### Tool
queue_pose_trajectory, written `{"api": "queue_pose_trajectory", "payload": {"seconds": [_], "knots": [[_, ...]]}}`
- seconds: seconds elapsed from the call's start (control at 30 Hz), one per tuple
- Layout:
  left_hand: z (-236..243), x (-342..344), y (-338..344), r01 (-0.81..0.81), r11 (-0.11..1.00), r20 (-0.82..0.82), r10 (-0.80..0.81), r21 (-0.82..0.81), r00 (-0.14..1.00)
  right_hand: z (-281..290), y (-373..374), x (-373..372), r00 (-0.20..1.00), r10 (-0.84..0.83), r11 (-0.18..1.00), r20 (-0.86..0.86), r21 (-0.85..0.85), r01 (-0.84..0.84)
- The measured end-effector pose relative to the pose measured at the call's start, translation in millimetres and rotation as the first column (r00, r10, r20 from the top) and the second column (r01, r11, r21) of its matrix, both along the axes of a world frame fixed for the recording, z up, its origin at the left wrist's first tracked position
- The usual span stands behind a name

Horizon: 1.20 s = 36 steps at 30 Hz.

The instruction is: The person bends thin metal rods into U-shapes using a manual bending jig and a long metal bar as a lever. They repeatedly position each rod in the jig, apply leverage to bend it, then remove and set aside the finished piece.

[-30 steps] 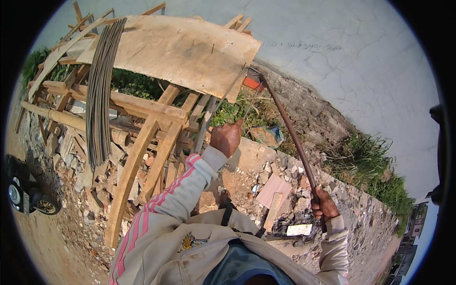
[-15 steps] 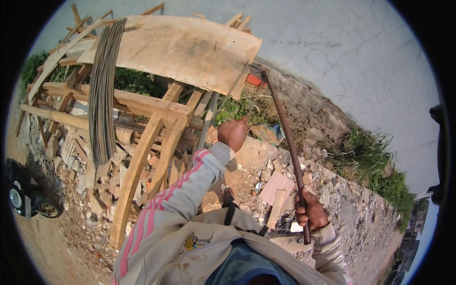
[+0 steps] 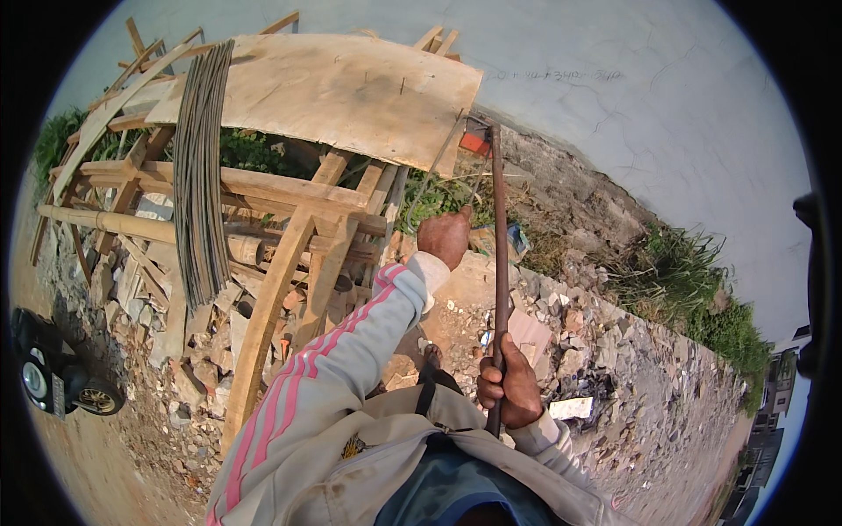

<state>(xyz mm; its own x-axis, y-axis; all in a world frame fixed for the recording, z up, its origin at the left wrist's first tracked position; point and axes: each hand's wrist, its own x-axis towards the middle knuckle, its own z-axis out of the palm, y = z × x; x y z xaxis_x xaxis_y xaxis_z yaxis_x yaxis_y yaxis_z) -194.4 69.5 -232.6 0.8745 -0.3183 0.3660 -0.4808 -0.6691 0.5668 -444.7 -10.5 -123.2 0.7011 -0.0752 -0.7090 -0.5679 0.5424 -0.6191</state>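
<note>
My right hand (image 3: 511, 386) is wrapped round the lower part of a long brown metal bar (image 3: 500, 228). The bar runs almost straight away from me, its far end at the corner of a plywood sheet (image 3: 351, 92). My left hand (image 3: 445, 238) is closed on a thin bent steel rod (image 3: 427, 180), left of the bar and below the sheet's edge. One side of the rod reaches up to the sheet's corner. How the rod meets the bar's far end is too small to tell. A red-orange object (image 3: 475, 143) shows beside that end.
A bundle of thin steel rods (image 3: 202, 175) hangs across the timber frame (image 3: 289, 188) on the left. Broken rubble (image 3: 614, 394) covers the ground. A grey wall (image 3: 667, 131) rises beyond, with grass (image 3: 675, 272) at its foot. A parked motorbike (image 3: 61, 377) stands far left.
My right hand has swung the bar leftward, from a slant to nearly upright in view. My left hand, with the rod, appears slightly farther up and right.
</note>
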Motion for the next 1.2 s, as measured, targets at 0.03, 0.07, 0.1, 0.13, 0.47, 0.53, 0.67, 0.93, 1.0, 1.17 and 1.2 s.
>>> {"api": "queue_pose_trajectory", "payload": {"seconds": [0.03,0.07,0.1,0.13,0.47,0.53,0.67,0.93,1.0,1.17,1.2], "knots": [[0,-1,0,0.002,1.000,-0.009,-0.002,0.003,1.000,-2,5,0,0.999,0.007,0.999,0.031,0.042,-0.008],[1,-1,0,0.000,1.000,-0.016,0.000,0.003,1.000,-6,11,1,0.999,-0.005,0.998,0.049,0.058,0.002],[1,-1,0,-0.007,1.000,-0.011,0.007,0.000,1.000,-8,15,1,0.997,-0.003,0.996,0.078,0.088,-0.004],[2,-1,1,-0.016,1.000,-0.021,0.016,0.016,1.000,-9,15,1,0.998,0.002,0.993,0.070,0.120,-0.010],[18,-14,22,0.070,0.997,0.116,-0.072,0.026,0.991,-14,1,-3,0.993,-0.011,0.985,0.116,0.171,-0.009],[22,-22,41,-0.026,0.999,0.236,0.030,-0.018,0.971,-15,-7,-4,0.991,-0.039,0.977,0.124,0.212,0.012],[18,-34,72,-0.158,0.980,0.071,0.167,-0.117,0.983,-19,1,0,0.982,-0.006,0.970,0.188,0.242,-0.040],[-30,-9,79,-0.229,0.947,-0.123,0.206,-0.225,0.971,-33,54,14,0.984,-0.088,0.968,0.152,0.248,0.048],[-36,-4,76,-0.256,0.845,-0.335,0.098,-0.469,0.937,-32,49,14,0.986,-0.069,0.972,0.152,0.233,0.032],[-25,-4,63,-0.451,0.507,-0.626,-0.251,-0.735,0.738,-8,-7,0,0.957,0.016,0.953,0.289,0.285,-0.102],[-21,-6,58,-0.479,0.477,-0.640,-0.266,-0.737,0.721,-2,-22,-2,0.949,0.022,0.941,0.313,0.314,-0.125]]}}
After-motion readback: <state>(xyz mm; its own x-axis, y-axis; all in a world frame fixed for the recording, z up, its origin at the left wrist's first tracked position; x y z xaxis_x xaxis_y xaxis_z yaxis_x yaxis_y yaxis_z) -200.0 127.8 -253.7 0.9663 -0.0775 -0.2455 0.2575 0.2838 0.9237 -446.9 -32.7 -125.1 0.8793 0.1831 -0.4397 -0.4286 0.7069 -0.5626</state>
